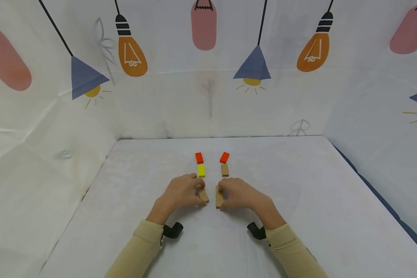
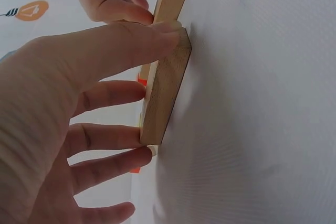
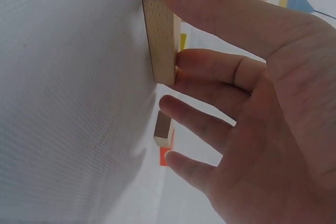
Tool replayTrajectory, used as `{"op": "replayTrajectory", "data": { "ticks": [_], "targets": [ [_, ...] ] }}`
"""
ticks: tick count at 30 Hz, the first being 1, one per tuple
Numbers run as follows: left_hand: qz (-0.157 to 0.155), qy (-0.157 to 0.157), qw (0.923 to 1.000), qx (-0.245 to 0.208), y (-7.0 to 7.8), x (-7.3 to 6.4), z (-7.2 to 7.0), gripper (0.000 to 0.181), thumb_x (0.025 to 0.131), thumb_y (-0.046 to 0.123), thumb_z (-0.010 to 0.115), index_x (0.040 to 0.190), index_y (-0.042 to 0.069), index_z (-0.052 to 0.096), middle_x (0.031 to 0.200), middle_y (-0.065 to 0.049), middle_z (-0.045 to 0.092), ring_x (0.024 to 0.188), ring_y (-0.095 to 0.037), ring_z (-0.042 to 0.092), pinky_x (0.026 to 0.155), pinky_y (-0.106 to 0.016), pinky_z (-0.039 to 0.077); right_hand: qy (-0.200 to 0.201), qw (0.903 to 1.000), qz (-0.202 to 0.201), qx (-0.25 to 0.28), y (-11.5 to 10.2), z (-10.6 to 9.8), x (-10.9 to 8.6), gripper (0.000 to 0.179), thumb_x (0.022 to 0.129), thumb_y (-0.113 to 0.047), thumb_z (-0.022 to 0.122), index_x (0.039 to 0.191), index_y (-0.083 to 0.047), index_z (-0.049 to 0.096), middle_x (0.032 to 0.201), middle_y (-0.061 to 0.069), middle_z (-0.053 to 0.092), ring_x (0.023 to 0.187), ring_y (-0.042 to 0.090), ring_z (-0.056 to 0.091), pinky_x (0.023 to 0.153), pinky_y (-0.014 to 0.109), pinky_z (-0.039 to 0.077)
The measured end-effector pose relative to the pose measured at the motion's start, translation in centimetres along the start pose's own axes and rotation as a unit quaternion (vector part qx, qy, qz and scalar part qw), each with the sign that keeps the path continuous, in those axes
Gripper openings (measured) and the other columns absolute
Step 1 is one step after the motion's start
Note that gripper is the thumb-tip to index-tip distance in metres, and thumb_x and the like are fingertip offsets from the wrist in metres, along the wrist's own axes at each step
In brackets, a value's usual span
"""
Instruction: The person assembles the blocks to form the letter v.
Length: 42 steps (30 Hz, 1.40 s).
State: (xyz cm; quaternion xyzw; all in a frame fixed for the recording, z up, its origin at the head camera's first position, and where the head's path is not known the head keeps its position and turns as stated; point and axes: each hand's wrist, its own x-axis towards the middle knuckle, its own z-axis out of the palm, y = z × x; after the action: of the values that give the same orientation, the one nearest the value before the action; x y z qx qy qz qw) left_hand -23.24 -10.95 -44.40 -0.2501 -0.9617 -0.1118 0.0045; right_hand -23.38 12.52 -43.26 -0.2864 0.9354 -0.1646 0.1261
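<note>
My left hand [image 1: 184,190] pinches a flat wooden block [image 1: 203,195] between thumb and fingers, the block slanting on the white table. In the left wrist view the thumb presses one end of this block [image 2: 167,85], with fingertips along its far side and other end. Across a narrow gap, my right hand [image 1: 244,194] pinches a second wooden block [image 1: 218,197] the same way, this one pointing straight away from me. Dark printed marks show on the near end of that block [image 3: 159,35] beside the right thumb.
Beyond the left hand lie a yellow block [image 1: 201,171] and a red block [image 1: 199,158] in a row. Past the right hand are a smaller wooden block [image 1: 224,170] and a tilted red block [image 1: 224,157]. A lamp-patterned sheet [image 1: 180,104] hangs behind the white table [image 1: 153,158].
</note>
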Motion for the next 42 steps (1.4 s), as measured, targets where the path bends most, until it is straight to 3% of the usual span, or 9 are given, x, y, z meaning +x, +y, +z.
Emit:
{"op": "replayTrajectory", "data": {
  "ticks": [12,23,42],
  "targets": [
    [-0.004,-0.011,0.9998,0.018,0.05,0.22,-0.15,0.044,0.069,0.060,0.083,0.101,0.030,0.072,0.088,0.011,0.056,0.072,-0.009,0.048,0.069,-0.028,0.041,-0.002,0.9999,0.007,0.008,-0.06,-0.01,0.05,0.039,0.076,-0.033,0.085,0.106,-0.020,0.064,0.097,-0.010,0.061,0.090,0.010,0.053,0.088,0.034,0.047],
    [-0.029,-0.030,0.9991,-0.009,0.37,0.20,-0.57,0.047,0.068,0.057,0.085,0.103,0.029,0.074,0.092,0.009,0.061,0.071,-0.009,0.051,0.061,-0.027,0.041,-0.003,0.9999,0.010,0.008,-0.12,-0.14,-0.01,0.041,0.076,-0.032,0.085,0.108,-0.019,0.063,0.103,-0.009,0.063,0.093,0.011,0.055,0.091,0.036,0.048],
    [-0.033,-0.025,0.9991,-0.006,0.21,0.22,-0.27,0.046,0.068,0.056,0.085,0.103,0.029,0.074,0.094,0.012,0.062,0.074,-0.008,0.052,0.064,-0.025,0.043,0.001,0.9998,0.015,0.016,0.12,0.36,0.08,0.038,0.076,-0.031,0.084,0.106,-0.021,0.063,0.102,-0.011,0.062,0.090,0.010,0.054,0.086,0.032,0.048]
  ]
}}
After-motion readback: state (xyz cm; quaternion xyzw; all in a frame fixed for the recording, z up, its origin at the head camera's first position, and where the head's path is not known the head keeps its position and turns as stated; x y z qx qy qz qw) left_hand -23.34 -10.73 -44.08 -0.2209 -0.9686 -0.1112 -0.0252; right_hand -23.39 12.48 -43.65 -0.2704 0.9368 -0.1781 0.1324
